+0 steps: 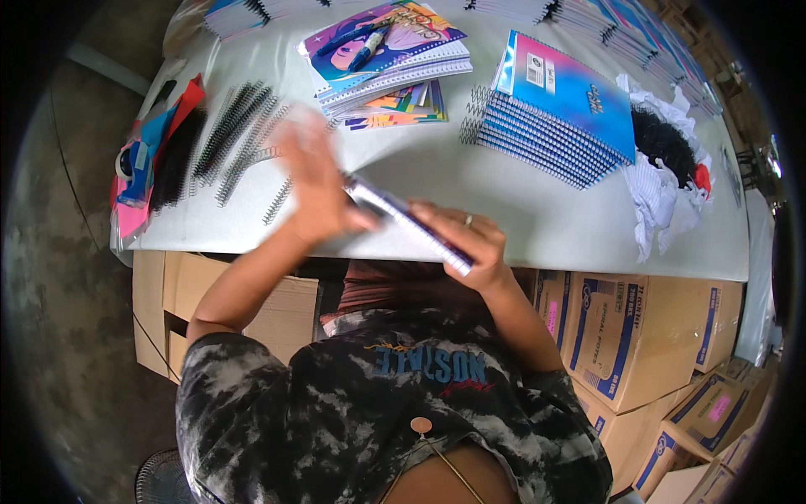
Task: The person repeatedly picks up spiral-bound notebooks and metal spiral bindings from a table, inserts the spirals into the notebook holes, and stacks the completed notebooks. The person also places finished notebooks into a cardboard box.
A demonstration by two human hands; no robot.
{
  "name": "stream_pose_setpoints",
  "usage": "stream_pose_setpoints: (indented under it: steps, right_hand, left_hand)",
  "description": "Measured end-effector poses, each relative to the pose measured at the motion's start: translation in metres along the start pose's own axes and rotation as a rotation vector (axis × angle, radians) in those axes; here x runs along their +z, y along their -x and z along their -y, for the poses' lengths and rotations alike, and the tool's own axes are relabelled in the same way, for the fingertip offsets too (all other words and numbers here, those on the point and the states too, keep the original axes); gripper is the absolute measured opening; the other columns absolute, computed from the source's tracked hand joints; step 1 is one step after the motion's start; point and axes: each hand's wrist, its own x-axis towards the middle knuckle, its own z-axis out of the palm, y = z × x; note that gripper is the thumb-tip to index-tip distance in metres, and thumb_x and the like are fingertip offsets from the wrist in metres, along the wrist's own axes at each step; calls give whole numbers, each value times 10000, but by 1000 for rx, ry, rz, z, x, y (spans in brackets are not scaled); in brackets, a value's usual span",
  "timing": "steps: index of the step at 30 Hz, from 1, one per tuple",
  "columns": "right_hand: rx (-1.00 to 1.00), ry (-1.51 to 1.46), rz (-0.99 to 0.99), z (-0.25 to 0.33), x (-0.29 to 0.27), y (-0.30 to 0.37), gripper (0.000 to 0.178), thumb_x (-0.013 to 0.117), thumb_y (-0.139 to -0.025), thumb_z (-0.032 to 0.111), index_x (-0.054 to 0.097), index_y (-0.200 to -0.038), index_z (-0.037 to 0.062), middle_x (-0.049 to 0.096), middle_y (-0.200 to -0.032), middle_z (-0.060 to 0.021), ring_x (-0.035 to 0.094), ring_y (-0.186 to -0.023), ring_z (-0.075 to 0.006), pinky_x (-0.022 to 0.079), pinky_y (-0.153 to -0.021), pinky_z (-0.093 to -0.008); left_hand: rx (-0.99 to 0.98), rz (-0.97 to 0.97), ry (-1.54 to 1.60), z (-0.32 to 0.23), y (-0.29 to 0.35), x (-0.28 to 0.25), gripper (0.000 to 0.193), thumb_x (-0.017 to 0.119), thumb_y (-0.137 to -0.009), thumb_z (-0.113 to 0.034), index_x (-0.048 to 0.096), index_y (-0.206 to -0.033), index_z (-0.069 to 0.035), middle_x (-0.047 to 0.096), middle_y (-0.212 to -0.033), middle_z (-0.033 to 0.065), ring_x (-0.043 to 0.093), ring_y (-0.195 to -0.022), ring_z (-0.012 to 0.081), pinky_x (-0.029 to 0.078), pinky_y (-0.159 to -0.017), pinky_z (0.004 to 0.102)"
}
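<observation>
My right hand (470, 242) is closed round the lower end of a spiral notebook (405, 222), seen nearly edge-on and slanting up to the left above the table's near edge. A spiral binding runs along its visible edge. My left hand (312, 181), blurred by motion, is raised beside the notebook's upper end with its fingers stretched out and thumb apart. Whether it touches the notebook cannot be told. Loose black wire coils (239, 134) lie on the table beyond and left of that hand.
A stack of punched notebook sheets and covers (395, 80) bears blue pens (369, 49). To its right stand blue-pink spiral notebooks (558, 118), then crumpled white cloth (659, 197). At left lies a blue tape dispenser (133, 172). Cardboard boxes (625, 336) stand below the table (537, 239).
</observation>
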Motion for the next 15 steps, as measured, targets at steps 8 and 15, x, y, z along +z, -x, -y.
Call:
stream_pose_setpoints:
  steps: [8,15]
  right_hand:
    - [30,-12,5,1,4,-2,338,532,-712,-109,617,-1032,-42,645,-987,-175,647,-886,-279,520,-760,-323]
    - [-38,-23,8,-5,13,-3,355,554,-710,-79,608,-1057,-30,644,-997,-164,654,-860,-257,522,-728,-307]
  left_hand:
    - [-71,53,-59,3,-19,-14,892,504,-785,-597,242,-1341,48,342,-1322,220,351,-1181,447,299,-949,581]
    - [-13,158,-25,24,19,6,1100,423,-666,-790,250,-1338,64,263,-1337,319,201,-1228,522,95,-1010,600]
